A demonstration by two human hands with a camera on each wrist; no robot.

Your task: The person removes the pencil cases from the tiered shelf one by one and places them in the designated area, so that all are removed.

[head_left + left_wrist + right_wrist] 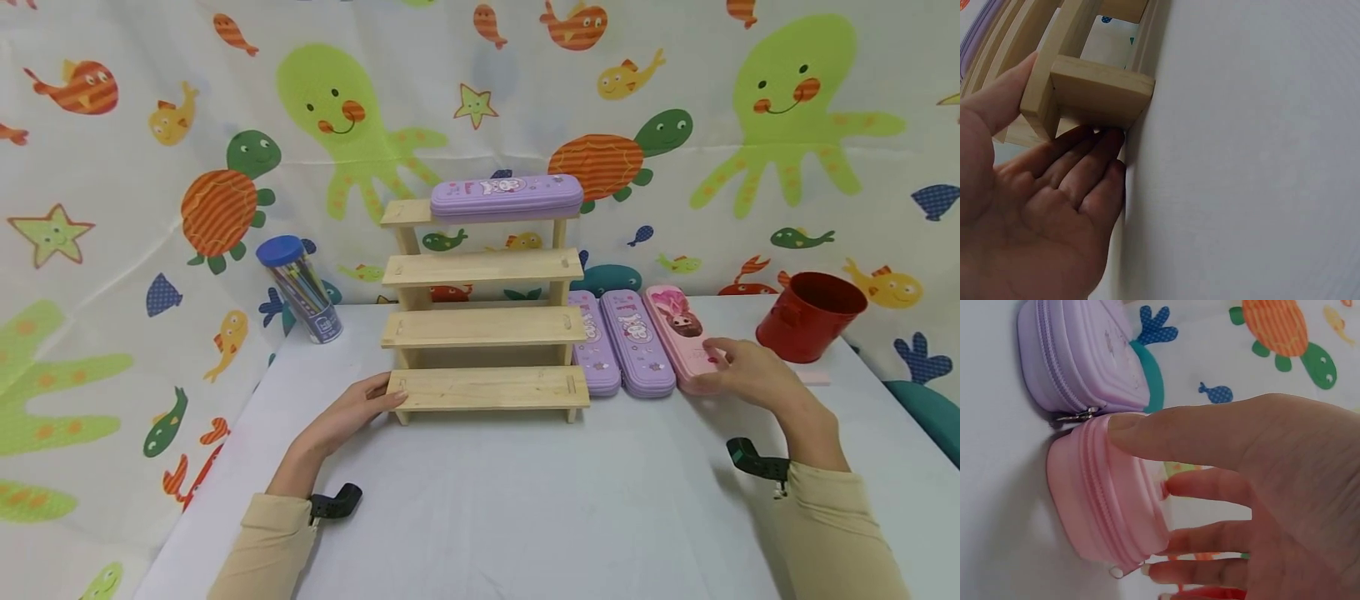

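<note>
The left hand (351, 417) holds the left end of the lowest step of a wooden stepped shelf (483, 327). In the left wrist view its thumb lies on the step board (1047, 81) and its fingers reach underneath. At the right, the right hand (757, 379) grips a pink pencil case (678, 321) that lies on the table. The right wrist view shows the thumb on the pink case's (1091, 494) zipped end and the other fingertips at its opposite side. Two purple pencil cases (637, 342) (596, 346) lie beside it; another purple pencil case (506, 196) rests on the top step.
A red bucket (798, 329) stands tilted at the table's back right. At the back left leans a clear tube of pencils with a blue lid (281, 250). A patterned sea-animal cloth (480, 92) hangs behind the white table (510, 500). A thin pale pink strip (813, 378) lies near the bucket.
</note>
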